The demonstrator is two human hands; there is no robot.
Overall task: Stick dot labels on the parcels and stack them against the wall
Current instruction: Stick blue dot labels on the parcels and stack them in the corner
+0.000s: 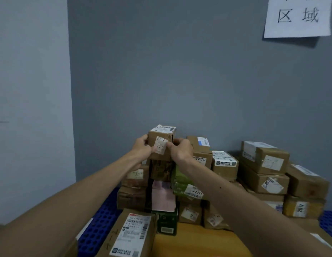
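Head view: we see a small cardboard parcel [158, 139] held at arm's reach by two bare hands, with a grey wall [180, 71] behind the parcel. Our left hand [143, 148] grips the parcel's left edge, fingers curled round the corner and thumb on the front face. Our right hand [180, 151] grips the parcel's right edge, fingers curled. Its thumb tip lies on the right edge of a white label [160, 146] that sits tilted on the parcel's front. A crumpled shipping label [163, 128] covers the parcel's top.

Directly below the parcel stands a column of stacked cartons [135, 182]. The parcel's lower edge meets the top of the column, but we cannot tell whether its weight rests there. Below the parcel and slightly right is a green package [181, 179] with a printed tag. Straight below the parcel are a pink sheet [163, 199] and, lower still, a dark green box [167, 222].

Just right of the parcel and a little lower sits a carton with a blue and white sticker [198, 143]. Further right of the parcel, and lower, is a pile of brown boxes [267, 160]; one box [302, 208] is marked 2017. Far below the parcel and to its left lies a blue perforated pallet [98, 229], and beside that a barcoded carton [131, 236], nearest to us. High above the parcel and to its right, a paper sign [297, 21] with Chinese characters hangs on the wall.
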